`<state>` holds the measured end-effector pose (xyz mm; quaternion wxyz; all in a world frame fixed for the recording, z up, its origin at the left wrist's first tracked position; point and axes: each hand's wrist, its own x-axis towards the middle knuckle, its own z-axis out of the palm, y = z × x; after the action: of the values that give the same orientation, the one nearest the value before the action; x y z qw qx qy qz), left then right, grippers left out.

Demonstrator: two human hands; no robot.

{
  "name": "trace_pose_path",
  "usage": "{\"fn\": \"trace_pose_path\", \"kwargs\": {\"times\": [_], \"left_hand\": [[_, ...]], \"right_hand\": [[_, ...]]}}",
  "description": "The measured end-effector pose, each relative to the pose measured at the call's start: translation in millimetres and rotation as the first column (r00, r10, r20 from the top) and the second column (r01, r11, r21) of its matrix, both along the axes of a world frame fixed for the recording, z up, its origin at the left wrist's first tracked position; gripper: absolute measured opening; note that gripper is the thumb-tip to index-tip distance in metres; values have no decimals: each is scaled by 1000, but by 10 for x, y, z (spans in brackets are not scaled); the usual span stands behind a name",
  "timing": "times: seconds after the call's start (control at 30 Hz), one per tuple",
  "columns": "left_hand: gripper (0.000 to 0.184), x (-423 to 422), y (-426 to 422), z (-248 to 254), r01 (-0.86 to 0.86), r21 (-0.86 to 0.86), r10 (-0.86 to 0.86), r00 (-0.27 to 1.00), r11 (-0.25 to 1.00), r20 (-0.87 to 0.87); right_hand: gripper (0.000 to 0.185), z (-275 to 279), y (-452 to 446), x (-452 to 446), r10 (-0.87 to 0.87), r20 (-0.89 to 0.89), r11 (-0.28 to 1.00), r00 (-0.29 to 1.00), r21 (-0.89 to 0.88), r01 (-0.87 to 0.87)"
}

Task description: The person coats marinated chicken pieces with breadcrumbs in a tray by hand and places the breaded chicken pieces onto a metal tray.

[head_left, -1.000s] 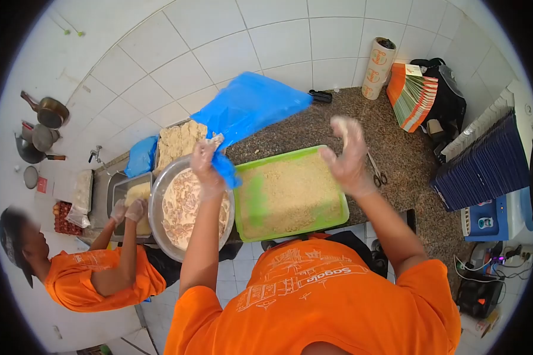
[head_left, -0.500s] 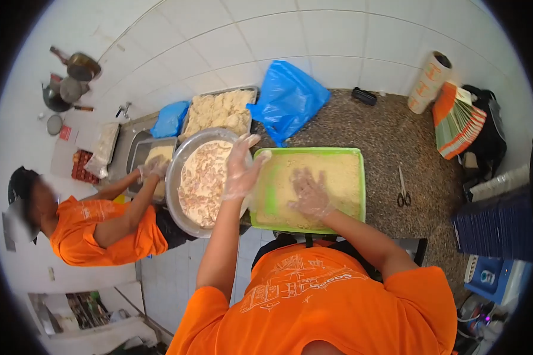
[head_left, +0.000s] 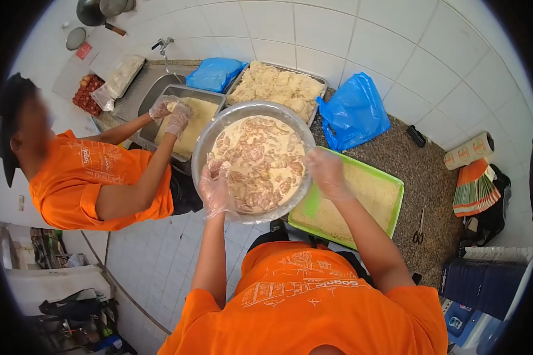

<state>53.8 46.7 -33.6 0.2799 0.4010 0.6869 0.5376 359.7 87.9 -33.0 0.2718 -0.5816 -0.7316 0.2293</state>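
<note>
A large metal bowl (head_left: 202, 142) holds raw meat strips (head_left: 254, 160) in a pale, creamy batter. My left hand (head_left: 216, 192), in a clear plastic glove, is over the bowl's near left rim with its fingers curled at the batter. Whatever is between those fingers is hard to make out. My gloved right hand (head_left: 328, 174) is at the bowl's right rim, smeared by motion, so its fingers do not show clearly. Beneath and beyond that wrist lies a green tray (head_left: 398, 204) spread with beige crumbs (head_left: 361, 192).
To the left, a co-worker (head_left: 100, 177) works with gloved hands over a metal pan (head_left: 180, 155). A tray of breaded pieces (head_left: 275, 89) and a blue plastic bag (head_left: 352, 112) stand behind the bowl. Scissors (head_left: 419, 231) and a plastic roll (head_left: 469, 151) are on the right.
My right hand has left the crumbs in the green tray and moved left to the bowl's rim. My left hand has shifted to the bowl's near left side. The view has turned left.
</note>
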Motion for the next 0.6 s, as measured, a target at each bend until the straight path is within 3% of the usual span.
{"fn": "trace_pose_path", "kwargs": {"times": [0.07, 0.1, 0.13, 0.2, 0.23, 0.3, 0.4, 0.43, 0.5, 0.53, 0.6], "left_hand": [[22, -113, 61, -63, 31, -20, -32, 998, 999, -57], [21, -151, 77, -82, 149, -30, -151, 983, 988, -100], [20, -182, 85, -95, 263, -45, -267, 953, 964, -142], [22, -197, 101, -113, 286, -97, -300, 936, 953, -185], [23, -205, 90, -106, 308, -151, -337, 912, 939, -234], [26, -227, 61, -23, 377, -96, -388, 879, 921, -277], [27, -216, 41, 95, 427, -30, -424, 883, 904, -202], [26, -225, 36, 95, 429, -31, -427, 883, 903, -196], [26, -254, 9, 58, 430, -29, -428, 886, 902, -180], [26, -288, 2, 0, 429, -38, -428, 882, 902, -200], [27, -309, -1, -88, 449, -40, -447, 870, 893, -210]], "right_hand": [[16, -23, 193, -384, 239, 50, 943, 970, 227, -244], [14, -129, 307, -566, 359, 80, 851, 930, 380, -361], [14, -175, 363, -759, 360, 87, 853, 929, 371, -366], [11, -281, 477, -1072, 598, 194, 673, 778, 405, -619], [11, -397, 530, -1136, 598, 194, 677, 778, 398, -620], [9, -595, 632, -1210, 612, 380, 686, 693, 182, -705], [8, -685, 801, -1190, 527, 355, 775, 772, 172, -608], [8, -466, 774, -1161, 526, 363, 774, 769, 170, -610], [8, -42, 687, -1005, 353, -59, 928, 934, -106, -357], [8, -12, 682, -895, 350, -48, 929, 936, -108, -353], [6, 67, 619, -637, 150, -369, 910, 917, -312, -274]]}}
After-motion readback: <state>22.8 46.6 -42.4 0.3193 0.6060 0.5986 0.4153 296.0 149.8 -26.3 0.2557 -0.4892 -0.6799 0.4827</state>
